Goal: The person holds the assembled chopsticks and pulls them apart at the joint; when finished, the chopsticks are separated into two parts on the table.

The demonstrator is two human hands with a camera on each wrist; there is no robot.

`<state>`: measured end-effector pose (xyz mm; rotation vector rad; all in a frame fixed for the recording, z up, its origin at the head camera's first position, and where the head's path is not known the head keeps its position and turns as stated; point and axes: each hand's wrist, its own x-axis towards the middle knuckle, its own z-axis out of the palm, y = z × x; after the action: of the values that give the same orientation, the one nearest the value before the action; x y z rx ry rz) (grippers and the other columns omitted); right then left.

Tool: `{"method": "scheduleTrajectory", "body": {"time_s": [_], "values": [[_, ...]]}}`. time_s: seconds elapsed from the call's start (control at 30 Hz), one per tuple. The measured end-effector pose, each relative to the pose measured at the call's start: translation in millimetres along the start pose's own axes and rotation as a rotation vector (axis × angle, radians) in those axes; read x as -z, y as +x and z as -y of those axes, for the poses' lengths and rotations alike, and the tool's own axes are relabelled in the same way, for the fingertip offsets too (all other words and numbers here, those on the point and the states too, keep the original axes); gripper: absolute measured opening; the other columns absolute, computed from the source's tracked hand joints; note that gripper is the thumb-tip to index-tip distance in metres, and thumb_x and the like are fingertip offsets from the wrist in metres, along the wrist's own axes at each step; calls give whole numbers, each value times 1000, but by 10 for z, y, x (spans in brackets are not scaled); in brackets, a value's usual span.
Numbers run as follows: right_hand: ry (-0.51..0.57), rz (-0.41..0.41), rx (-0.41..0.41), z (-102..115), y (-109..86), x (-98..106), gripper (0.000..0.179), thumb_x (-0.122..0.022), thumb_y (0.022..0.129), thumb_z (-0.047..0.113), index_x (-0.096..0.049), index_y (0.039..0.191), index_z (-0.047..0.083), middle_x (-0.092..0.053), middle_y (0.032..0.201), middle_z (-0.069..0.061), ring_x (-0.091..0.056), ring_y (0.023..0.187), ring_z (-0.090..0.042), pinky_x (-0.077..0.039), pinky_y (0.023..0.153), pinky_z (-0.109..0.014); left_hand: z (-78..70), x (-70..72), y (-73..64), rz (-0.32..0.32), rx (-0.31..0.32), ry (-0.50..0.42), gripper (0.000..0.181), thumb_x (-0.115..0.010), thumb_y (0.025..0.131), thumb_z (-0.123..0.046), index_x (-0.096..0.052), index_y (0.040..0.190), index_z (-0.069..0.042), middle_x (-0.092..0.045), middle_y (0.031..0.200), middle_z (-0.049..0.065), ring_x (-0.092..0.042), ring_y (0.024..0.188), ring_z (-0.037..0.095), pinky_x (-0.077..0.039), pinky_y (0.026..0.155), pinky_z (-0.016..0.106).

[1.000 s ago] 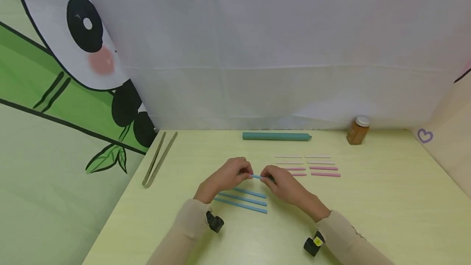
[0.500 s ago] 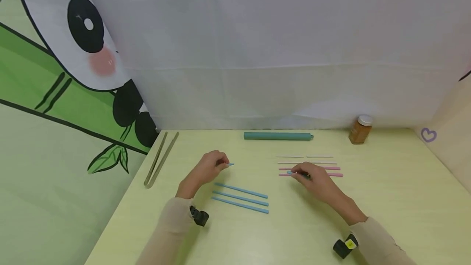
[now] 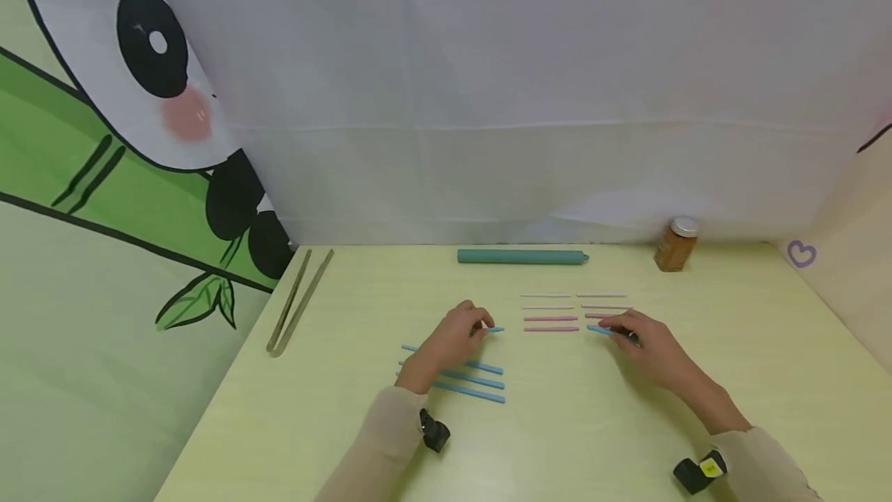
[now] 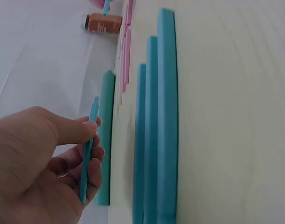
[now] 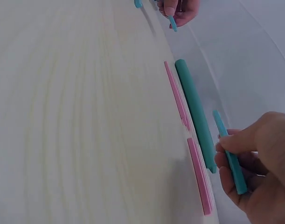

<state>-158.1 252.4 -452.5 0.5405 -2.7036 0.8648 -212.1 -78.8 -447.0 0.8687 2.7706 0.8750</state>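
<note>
My left hand (image 3: 446,347) pinches a short blue stick (image 4: 89,154) between thumb and fingers, held above the table. One end of that stick narrows to a thinner tip. In my right hand (image 3: 648,347) is a second short blue stick (image 5: 230,156), gripped the same way close to the pink sticks. Three longer blue sticks (image 3: 470,392) lie side by side below my left forearm, which partly covers them in the head view. Short pink sticks (image 3: 550,329) and thin white sticks (image 3: 546,295) lie in two columns between and beyond the hands.
A green rod (image 3: 523,256) with a narrower end lies along the back of the table. Behind the right column stands a brown jar (image 3: 676,245) with a pale lid. A V-shaped metal tool like tongs (image 3: 296,308) lies at the left edge. Cloth (image 3: 432,99) hangs behind.
Both hands were together on blue stick material, then parted with a short piece in each. The right hand has moved further right; the left went left, then came back right over the long blue sticks.
</note>
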Motion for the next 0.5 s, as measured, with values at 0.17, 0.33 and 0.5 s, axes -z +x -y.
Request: {"method": "scheduleTrajectory", "body": {"time_s": [0.17, 0.33, 0.5], "values": [[-21, 25, -89, -126, -49, 54, 19, -68, 84, 0, -71, 100, 10, -69, 99, -5, -61, 87, -17, -50, 74, -33, -275, -246, 172, 9, -25, 63, 18, -48, 98, -4, -62, 108, -7, -53, 96, 4, -49, 84, 15, -46, 80, 24], [-20, 32, -90, -204, -62, 39, 17, -69, 83, 0, -72, 97, 10, -69, 103, -9, -63, 91, -24, -50, 76, -35, -528, -459, 306, 15, -24, 208, 18, -54, 94, 1, -64, 103, -10, -57, 97, 4, -51, 88, 17, -47, 82, 23], [-30, 38, -47, -253, -73, 7, 18, -71, 82, 1, -74, 96, 12, -69, 104, -8, -64, 96, -29, -52, 79, -39, -709, -624, 411, -25, 3, 293, 17, -62, 89, 0, -66, 99, -13, -60, 94, 1, -55, 87, 17, -48, 77, 22]]}}
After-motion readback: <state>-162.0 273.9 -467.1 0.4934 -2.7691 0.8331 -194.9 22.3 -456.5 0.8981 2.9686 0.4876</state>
